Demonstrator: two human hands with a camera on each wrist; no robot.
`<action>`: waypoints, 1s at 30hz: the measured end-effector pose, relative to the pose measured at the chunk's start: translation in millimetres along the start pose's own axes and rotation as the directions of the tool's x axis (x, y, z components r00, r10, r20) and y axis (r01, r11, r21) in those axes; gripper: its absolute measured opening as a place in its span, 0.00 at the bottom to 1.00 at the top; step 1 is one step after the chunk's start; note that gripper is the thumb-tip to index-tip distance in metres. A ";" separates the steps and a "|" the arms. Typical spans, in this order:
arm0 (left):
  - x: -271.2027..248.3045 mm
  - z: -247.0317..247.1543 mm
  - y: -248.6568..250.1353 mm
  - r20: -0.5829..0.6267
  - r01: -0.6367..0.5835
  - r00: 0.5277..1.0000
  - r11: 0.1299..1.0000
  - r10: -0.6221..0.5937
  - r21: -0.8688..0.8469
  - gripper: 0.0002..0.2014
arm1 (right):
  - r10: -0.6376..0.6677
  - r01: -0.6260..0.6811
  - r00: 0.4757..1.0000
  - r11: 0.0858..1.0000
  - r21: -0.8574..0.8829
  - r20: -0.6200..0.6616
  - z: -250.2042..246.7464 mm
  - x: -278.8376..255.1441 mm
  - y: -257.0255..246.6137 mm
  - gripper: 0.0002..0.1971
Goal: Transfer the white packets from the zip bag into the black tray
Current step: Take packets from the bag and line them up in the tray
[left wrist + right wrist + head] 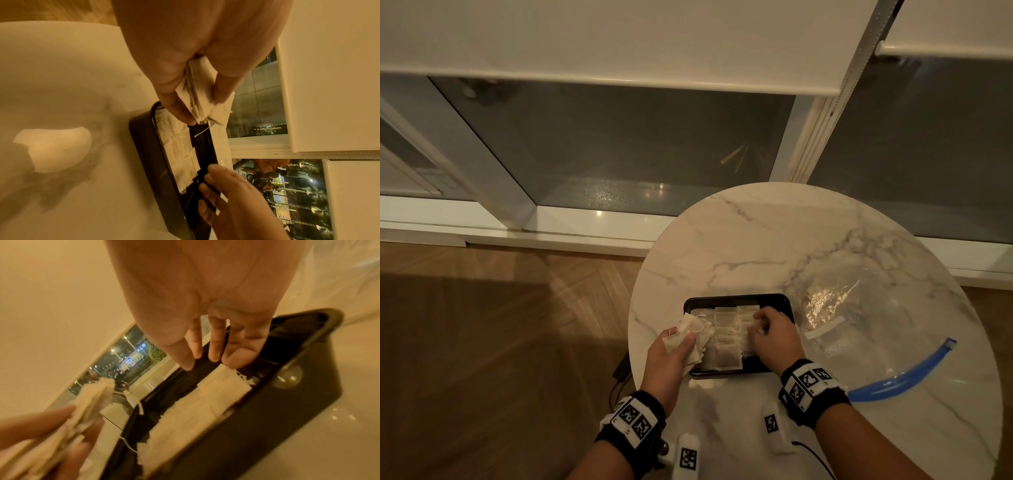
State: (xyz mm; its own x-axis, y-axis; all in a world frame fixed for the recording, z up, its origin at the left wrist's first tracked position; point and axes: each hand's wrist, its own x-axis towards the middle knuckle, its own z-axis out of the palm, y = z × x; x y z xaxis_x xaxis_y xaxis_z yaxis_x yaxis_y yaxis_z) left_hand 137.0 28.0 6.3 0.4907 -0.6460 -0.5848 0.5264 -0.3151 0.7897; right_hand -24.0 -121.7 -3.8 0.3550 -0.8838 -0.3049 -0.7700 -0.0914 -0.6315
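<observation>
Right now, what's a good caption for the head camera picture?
Left hand grips spare white packets while right hand arranges others in the black tray.

Bare tabletop [774,240] beyond tray [787,301]; zip bag [859,325] right.

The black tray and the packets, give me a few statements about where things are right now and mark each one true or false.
1. The left hand grips a bunch of white packets. True.
2. The black tray holds no packets yet. False: several packets already lie in it in rows.
3. The zip bag lies on the marble table, on the tray's right side. True.
4. The right hand is inside the zip bag. False: it is over the tray, fingertips at the packets there.
5. The tray sits on the wooden floor. False: it sits on the table.
</observation>
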 end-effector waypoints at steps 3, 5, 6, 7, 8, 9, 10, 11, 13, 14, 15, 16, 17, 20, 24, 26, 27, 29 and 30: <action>-10.4 13.5 9.7 0.059 -0.007 0.998 1.000 0.007 -0.001 0.13 | -0.063 0.023 0.989 0.959 0.282 0.133 -8.1 -11.3 -20.1 0.04; -15.4 21.2 13.6 0.089 0.008 0.996 1.000 -0.009 0.009 0.13 | -0.140 0.062 0.976 0.912 0.406 0.166 -16.0 -17.8 -30.8 0.03; -17.6 24.2 15.2 0.100 0.015 0.995 0.999 -0.018 0.030 0.14 | -0.176 0.091 0.971 0.895 0.436 0.159 -20.8 -20.8 -35.6 0.02; -20.4 27.0 16.4 0.114 0.015 0.993 0.998 -0.022 0.060 0.14 | -0.206 0.118 0.966 0.885 0.450 0.153 -25.2 -23.2 -39.0 0.01; -23.2 29.2 17.2 0.135 0.009 0.991 0.996 -0.022 0.094 0.15 | -0.233 0.139 0.959 0.879 0.455 0.158 -29.6 -26.2 -42.8 0.01; -25.7 31.3 18.3 0.158 0.001 0.987 0.992 -0.022 0.127 0.16 | -0.254 0.154 0.952 0.879 0.451 0.170 -32.7 -27.6 -45.5 0.01; -28.3 33.7 19.7 0.176 -0.006 0.984 0.988 -0.021 0.152 0.16 | -0.269 0.163 0.945 0.882 0.442 0.188 -35.5 -29.4 -47.5 0.01; -30.8 36.1 21.6 0.184 -0.015 0.983 0.985 -0.017 0.170 0.15 | -0.270 0.163 0.941 0.890 0.426 0.205 -37.4 -30.0 -48.1 0.02; -35.2 40.3 25.0 0.185 -0.020 0.983 0.982 -0.015 0.188 0.13 | -0.252 0.148 0.942 0.904 0.401 0.220 -40.5 -31.1 -46.5 0.02; -36.8 42.0 26.8 0.189 -0.015 0.982 0.983 -0.020 0.184 0.12 | -0.238 0.133 0.946 0.904 0.406 0.220 -41.8 -31.9 -44.9 0.02; -38.4 43.0 28.2 0.195 -0.009 0.980 0.984 -0.026 0.177 0.12 | -0.221 0.113 0.951 0.900 0.421 0.218 -42.9 -32.8 -43.4 0.02; -40.2 43.9 29.3 0.199 0.000 0.979 0.986 -0.034 0.169 0.12 | -0.209 0.095 0.954 0.892 0.442 0.216 -43.8 -34.4 -42.4 0.02; -41.5 44.3 30.0 0.199 0.013 0.979 0.987 -0.045 0.157 0.12 | -0.203 0.085 0.956 0.881 0.465 0.211 -44.5 -35.8 -42.0 0.03; -44.3 44.3 32.3 0.188 0.053 0.979 0.992 -0.073 0.111 0.13 | -0.199 0.094 0.967 0.863 0.496 0.162 -45.5 -39.0 -43.5 0.04; -46.7 43.8 34.9 0.183 0.062 0.980 0.995 -0.076 0.080 0.13 | -0.190 0.121 0.976 0.876 0.467 0.105 -45.8 -42.4 -46.1 0.04; -48.0 43.0 36.3 0.180 0.057 0.981 0.996 -0.069 0.068 0.13 | -0.187 0.128 0.979 0.875 0.467 0.082 -46.7 -43.5 -47.4 0.04; -48.4 42.4 37.0 0.178 0.051 0.982 0.997 -0.061 0.062 0.13 | -0.194 0.130 0.977 0.872 0.472 0.088 -47.3 -43.9 -48.0 0.05; -49.9 41.7 38.3 0.179 0.036 0.983 0.998 -0.045 0.050 0.12 | -0.215 0.136 0.968 0.879 0.457 0.126 -47.7 -45.1 -48.9 0.06; -50.7 41.4 39.0 0.183 0.033 0.982 0.999 -0.040 0.042 0.12 | -0.224 0.143 0.965 0.884 0.446 0.135 -47.7 -45.5 -49.1 0.05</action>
State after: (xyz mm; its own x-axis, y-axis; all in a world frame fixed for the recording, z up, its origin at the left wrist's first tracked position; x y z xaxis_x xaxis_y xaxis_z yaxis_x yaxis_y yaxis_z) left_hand 103.9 19.7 74.4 0.3340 -0.7490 -0.5722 0.5126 -0.3651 0.7772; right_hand -27.7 -98.9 75.1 0.5871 -0.7704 -0.2488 -0.3932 -0.0027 -0.9194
